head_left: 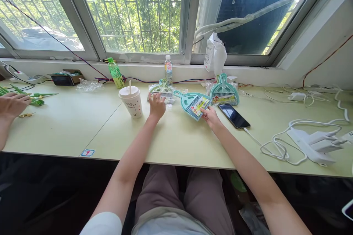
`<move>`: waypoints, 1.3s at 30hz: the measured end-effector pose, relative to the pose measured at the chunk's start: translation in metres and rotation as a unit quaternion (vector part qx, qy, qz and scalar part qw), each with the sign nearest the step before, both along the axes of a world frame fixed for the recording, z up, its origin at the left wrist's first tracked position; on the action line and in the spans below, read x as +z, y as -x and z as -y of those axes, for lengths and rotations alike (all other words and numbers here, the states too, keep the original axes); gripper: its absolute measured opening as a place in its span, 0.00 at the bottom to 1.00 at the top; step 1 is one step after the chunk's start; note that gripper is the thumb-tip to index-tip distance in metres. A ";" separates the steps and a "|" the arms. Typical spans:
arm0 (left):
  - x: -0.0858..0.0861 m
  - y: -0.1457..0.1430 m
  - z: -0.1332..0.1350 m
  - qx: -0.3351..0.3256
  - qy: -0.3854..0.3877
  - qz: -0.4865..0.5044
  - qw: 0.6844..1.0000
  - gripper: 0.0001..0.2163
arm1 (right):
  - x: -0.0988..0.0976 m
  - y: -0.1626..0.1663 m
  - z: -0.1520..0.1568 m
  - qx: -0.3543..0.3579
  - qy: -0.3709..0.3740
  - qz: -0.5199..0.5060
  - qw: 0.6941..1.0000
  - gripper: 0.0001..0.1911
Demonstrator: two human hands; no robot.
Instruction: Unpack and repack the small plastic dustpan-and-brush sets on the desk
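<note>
My right hand is closed on the lower right corner of a small teal dustpan and brush set, which has a yellow label and a handle pointing left. My left hand is over the front of another dustpan set in clear plastic. Its fingers are slightly apart, with the tips partly hidden, and whether they touch the wrap is unclear. Behind the right hand, more teal dustpan sets lie on clear plastic packaging.
A lidded cup with a straw stands left of my left hand. Bottles line the back. A phone on a white cable and a power strip lie at right. Another person's hand rests by green items at far left.
</note>
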State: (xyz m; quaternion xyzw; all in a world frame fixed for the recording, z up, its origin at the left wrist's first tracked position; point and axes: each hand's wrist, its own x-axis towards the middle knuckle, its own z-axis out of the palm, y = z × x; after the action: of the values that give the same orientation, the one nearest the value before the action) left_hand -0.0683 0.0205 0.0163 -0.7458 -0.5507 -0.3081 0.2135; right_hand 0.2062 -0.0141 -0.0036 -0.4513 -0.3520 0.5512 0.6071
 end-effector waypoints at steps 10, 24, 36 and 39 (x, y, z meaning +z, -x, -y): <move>-0.011 -0.024 0.005 -0.168 0.090 -0.194 0.962 0.15 | -0.001 -0.001 -0.001 -0.003 0.007 0.012 1.000 0.16; -0.017 -0.035 0.009 -0.216 0.130 -0.151 0.956 0.19 | 0.000 -0.001 0.001 -0.016 0.012 0.011 1.000 0.15; 0.003 0.018 -0.010 0.015 0.047 -0.017 0.999 0.21 | -0.001 -0.003 0.001 -0.012 0.020 0.028 0.999 0.15; -0.001 0.018 -0.012 0.021 0.071 0.031 0.997 0.20 | 0.001 -0.005 0.000 -0.012 0.039 0.042 0.998 0.15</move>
State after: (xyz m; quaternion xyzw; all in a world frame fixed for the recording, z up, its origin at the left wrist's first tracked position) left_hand -0.0860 0.0327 0.0153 -0.7375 -0.5931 -0.2867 0.1486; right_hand 0.2109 -0.0143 -0.0027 -0.5012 -0.3499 0.5380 0.5805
